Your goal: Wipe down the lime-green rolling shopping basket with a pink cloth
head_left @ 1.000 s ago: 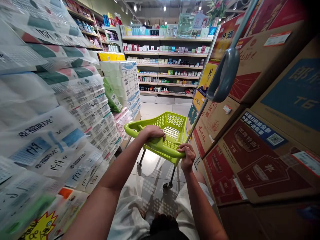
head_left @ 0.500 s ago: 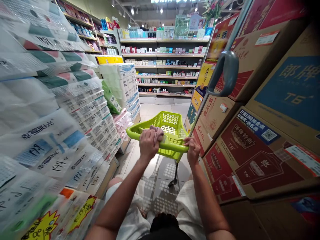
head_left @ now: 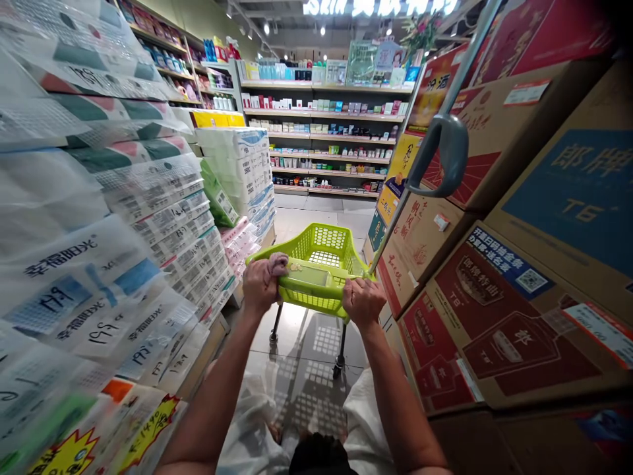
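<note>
A lime-green plastic shopping cart (head_left: 324,234) stands in front of me, its perforated basket bare inside as far as I can see. My left hand (head_left: 260,290) is closed on a bunched greyish-pink cloth (head_left: 277,264) at the left end of the cart's handle bar (head_left: 309,287). Around the bar's right end, the fingers of my right hand (head_left: 364,302) are wrapped. A slanting metal pole with a grey loop handle (head_left: 440,155) rises just beyond that hand; its lower end is hidden by the cart.
Stacked tissue packs (head_left: 173,211) with handwritten prices line the left side. Cardboard liquor cartons (head_left: 514,303) are piled close on the right. Tiled floor (head_left: 306,204) runs ahead to shelves of small boxes and bottles (head_left: 321,112).
My left hand has slid left along the handle bar with the cloth. My right hand has shifted slightly left on the bar. The cart has turned a little.
</note>
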Action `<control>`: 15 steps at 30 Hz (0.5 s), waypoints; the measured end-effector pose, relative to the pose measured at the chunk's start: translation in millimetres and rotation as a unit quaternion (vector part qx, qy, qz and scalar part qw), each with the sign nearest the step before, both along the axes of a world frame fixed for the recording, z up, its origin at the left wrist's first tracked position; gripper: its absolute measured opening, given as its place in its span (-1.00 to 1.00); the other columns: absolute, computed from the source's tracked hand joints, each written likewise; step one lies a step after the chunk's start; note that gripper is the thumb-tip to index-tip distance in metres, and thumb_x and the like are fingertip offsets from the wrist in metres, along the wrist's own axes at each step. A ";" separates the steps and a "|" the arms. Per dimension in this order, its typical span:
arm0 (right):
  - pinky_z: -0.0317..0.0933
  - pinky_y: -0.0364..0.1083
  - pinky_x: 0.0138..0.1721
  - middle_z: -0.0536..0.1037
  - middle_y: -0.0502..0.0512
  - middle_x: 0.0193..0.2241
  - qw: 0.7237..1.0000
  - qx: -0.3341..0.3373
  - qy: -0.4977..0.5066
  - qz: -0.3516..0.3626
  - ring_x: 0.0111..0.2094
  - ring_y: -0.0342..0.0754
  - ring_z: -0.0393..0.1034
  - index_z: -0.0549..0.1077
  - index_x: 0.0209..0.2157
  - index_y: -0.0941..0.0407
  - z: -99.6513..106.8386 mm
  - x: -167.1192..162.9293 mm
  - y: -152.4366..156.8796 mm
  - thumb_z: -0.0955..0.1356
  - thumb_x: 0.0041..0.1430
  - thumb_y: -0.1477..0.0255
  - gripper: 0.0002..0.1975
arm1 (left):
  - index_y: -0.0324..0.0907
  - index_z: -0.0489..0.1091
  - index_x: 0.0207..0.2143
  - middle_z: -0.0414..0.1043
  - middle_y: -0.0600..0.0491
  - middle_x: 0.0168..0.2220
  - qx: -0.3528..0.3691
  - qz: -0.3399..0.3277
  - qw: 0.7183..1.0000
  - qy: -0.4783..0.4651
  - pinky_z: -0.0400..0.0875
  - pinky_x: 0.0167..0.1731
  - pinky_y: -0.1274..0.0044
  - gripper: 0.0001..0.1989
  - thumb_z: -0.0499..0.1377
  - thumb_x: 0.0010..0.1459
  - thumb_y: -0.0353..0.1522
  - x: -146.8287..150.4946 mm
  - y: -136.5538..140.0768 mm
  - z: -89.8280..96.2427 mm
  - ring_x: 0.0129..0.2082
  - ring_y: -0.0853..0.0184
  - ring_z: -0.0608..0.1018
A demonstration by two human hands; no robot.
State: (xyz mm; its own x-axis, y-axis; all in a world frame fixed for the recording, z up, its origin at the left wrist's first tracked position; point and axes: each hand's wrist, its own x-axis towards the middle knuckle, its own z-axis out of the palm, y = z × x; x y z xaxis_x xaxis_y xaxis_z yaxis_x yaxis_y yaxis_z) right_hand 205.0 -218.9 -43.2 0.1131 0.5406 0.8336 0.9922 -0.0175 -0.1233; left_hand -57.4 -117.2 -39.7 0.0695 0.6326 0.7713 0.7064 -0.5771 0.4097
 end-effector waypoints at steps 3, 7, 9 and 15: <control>0.03 -0.02 -0.24 0.52 0.08 -0.54 1.000 0.015 0.007 0.000 -0.43 -0.05 0.31 0.47 -0.56 0.09 -4.8 3.7 5.4 0.25 0.38 0.41 -0.59 | -0.29 0.44 0.12 0.48 -0.31 0.14 0.099 0.032 0.994 -0.018 0.26 0.31 0.12 -0.53 0.06 0.33 -0.16 15.2 -22.2 -28.9 0.27 -0.01 0.43; 0.02 -0.01 -0.27 0.50 0.09 -0.56 0.999 0.013 0.018 0.030 -0.44 -0.05 0.30 0.47 -0.59 0.09 -7.1 13.7 12.3 0.25 0.37 0.39 -0.58 | -0.25 0.48 0.09 0.51 -0.29 0.11 0.083 -0.011 0.995 0.060 0.18 0.35 0.14 -0.47 0.02 0.32 -0.07 13.8 -23.4 -23.9 0.21 0.02 0.50; 0.02 -0.01 -0.29 0.50 0.10 -0.55 0.999 -0.002 0.028 0.041 -0.43 -0.04 0.30 0.47 -0.59 0.09 -7.3 19.1 16.7 0.25 0.35 0.40 -0.59 | -0.19 0.55 -0.04 0.59 -0.20 -0.04 -0.016 -0.029 0.993 0.113 0.19 0.34 0.16 -0.52 -0.01 0.32 -0.08 7.9 -8.1 3.0 0.07 0.06 0.58; 0.03 -0.02 -0.28 0.53 0.13 -0.52 0.998 -0.020 0.046 0.027 -0.40 -0.02 0.33 0.53 -0.54 0.10 -7.4 31.0 22.8 0.24 0.32 0.38 -0.62 | -0.17 0.58 -0.28 0.64 -0.11 -0.19 -0.334 -0.043 0.881 0.333 0.46 -0.09 0.37 -0.42 -0.08 0.31 0.03 16.7 44.8 91.6 -0.14 0.08 0.63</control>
State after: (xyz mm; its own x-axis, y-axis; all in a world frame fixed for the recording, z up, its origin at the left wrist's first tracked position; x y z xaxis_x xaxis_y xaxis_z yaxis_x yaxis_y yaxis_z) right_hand 236.0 -196.1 -50.6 0.1574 0.5812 0.7984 0.9765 0.0290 -0.2136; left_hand -40.7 -72.4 51.9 0.4356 0.9002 -0.0017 0.8839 -0.4273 0.1900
